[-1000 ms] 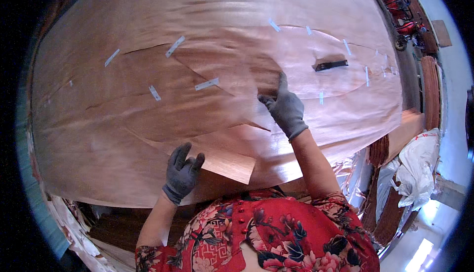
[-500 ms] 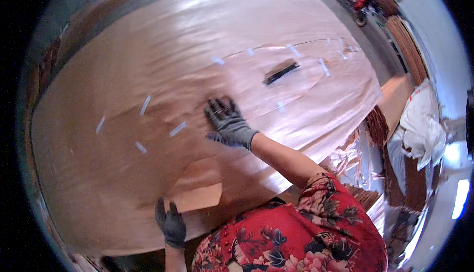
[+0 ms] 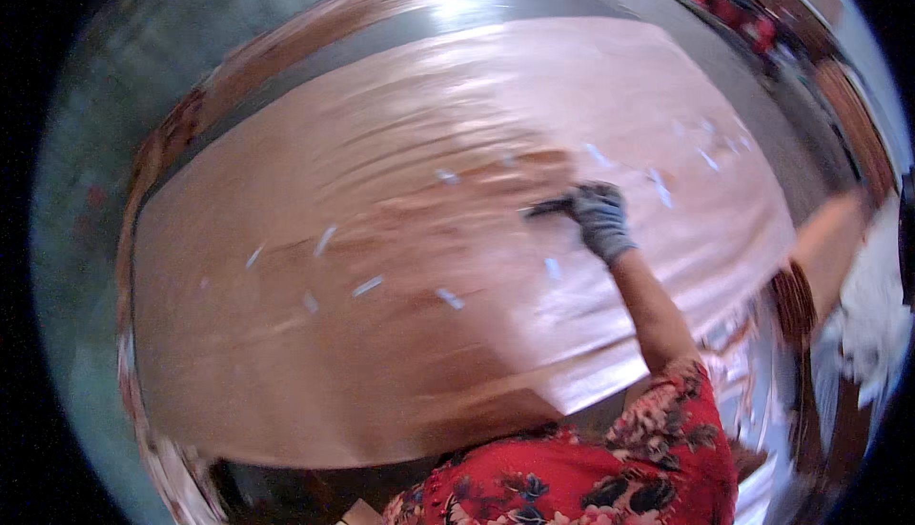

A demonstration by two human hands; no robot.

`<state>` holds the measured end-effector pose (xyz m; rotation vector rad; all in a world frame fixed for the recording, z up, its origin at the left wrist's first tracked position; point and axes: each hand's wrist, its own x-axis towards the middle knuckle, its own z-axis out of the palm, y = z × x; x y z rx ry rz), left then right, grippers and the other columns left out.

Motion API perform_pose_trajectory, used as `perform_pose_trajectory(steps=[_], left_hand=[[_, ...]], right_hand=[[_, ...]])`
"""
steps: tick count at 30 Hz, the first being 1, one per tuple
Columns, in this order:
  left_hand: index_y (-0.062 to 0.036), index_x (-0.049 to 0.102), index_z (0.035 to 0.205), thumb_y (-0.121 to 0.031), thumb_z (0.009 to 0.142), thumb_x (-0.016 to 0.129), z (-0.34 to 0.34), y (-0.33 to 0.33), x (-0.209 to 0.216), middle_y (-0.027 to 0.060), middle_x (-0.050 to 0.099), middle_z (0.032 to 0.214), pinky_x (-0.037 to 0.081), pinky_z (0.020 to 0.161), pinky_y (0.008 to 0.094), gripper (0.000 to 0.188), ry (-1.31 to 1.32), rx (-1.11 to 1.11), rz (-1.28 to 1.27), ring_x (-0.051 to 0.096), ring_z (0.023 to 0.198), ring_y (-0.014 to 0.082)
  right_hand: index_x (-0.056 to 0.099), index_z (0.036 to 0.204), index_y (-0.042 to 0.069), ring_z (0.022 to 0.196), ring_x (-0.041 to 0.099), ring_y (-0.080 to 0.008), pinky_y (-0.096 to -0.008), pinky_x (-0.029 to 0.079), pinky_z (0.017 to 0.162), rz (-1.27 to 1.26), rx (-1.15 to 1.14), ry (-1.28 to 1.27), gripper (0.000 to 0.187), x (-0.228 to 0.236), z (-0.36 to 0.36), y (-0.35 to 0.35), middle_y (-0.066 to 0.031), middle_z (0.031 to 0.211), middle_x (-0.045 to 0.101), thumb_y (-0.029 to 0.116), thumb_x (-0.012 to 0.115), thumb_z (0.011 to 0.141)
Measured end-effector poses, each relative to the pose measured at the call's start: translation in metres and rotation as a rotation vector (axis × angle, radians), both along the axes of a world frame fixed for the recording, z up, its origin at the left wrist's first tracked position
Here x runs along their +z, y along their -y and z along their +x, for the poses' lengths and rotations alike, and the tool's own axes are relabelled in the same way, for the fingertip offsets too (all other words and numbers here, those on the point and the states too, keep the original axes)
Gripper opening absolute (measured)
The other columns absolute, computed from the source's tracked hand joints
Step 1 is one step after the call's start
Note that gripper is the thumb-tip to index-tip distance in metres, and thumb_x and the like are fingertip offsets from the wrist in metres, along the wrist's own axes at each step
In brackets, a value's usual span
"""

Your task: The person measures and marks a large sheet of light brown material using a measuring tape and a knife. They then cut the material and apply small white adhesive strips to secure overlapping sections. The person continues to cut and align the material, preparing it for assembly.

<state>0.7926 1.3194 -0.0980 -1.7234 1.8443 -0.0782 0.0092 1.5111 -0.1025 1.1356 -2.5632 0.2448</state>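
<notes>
A large, wavy sheet of thin pinkish-brown wood veneer (image 3: 286, 353) lies spread before me, dotted with short pale tape strips (image 3: 368, 286). Over its right half my right hand (image 3: 602, 224), in a grey glove with dark fingers, is closed around a dark, narrow tool (image 3: 548, 208). The tool points left, with a pale tip; motion blur hides its exact kind. My left hand is out of sight. At the lower edge shows the corner of a light tan piece (image 3: 362, 514); what holds it, if anything, cannot be seen.
A dark strip of surface (image 3: 381, 44) borders the sheet's far side. Stacked brown sheets (image 3: 848, 111) and a white plastic bag (image 3: 872, 325) stand to the right. Beyond, at the far right, is a blurred red vehicle (image 3: 724, 10).
My right hand has moved right and picked up the dark tool from the sheet. My left hand has left the view, and the light piece beside it is gone from the sheet. The view has shifted.
</notes>
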Motion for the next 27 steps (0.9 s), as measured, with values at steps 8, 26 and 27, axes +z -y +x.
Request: perform_pose_trajectory(steps=[8,26,27], left_hand=[[-0.0123,0.059,0.112,-0.034,0.067,0.069,0.129,-0.239,-0.061,0.0144,0.062,0.108,0.046,0.081,0.0432,0.050,0.150,0.540,0.358,0.058,0.103,0.0314],[-0.0062,0.058,0.103,-0.014,0.068,0.059,0.267,-0.375,-0.152,0.0187,0.062,0.086,0.047,0.068,0.0460,0.036,-0.318,0.927,0.119,0.060,0.082,0.0353],[-0.0054,0.057,0.104,-0.012,0.068,0.058,0.281,-0.372,-0.158,0.0196,0.061,0.083,0.047,0.067,0.0459,0.036,-0.357,0.895,0.030,0.060,0.079,0.0360]], right_hand=[[0.056,0.091,0.000,0.086,0.055,-0.0412,-0.0470,0.046,0.072,0.045,0.140,0.223,0.021,0.028,0.000,-0.036,-0.0230,0.094,0.058,0.015,0.061,0.077],[0.058,0.096,-0.001,0.079,0.060,-0.0187,-0.0307,0.047,0.070,-0.164,0.525,0.511,0.014,-0.036,0.407,0.164,-0.0124,0.089,0.064,0.010,0.053,0.089],[0.058,0.095,-0.001,0.079,0.060,-0.0208,-0.0320,0.047,0.070,-0.250,0.498,0.651,0.016,-0.034,0.427,0.172,-0.0139,0.089,0.063,0.013,0.052,0.089]])
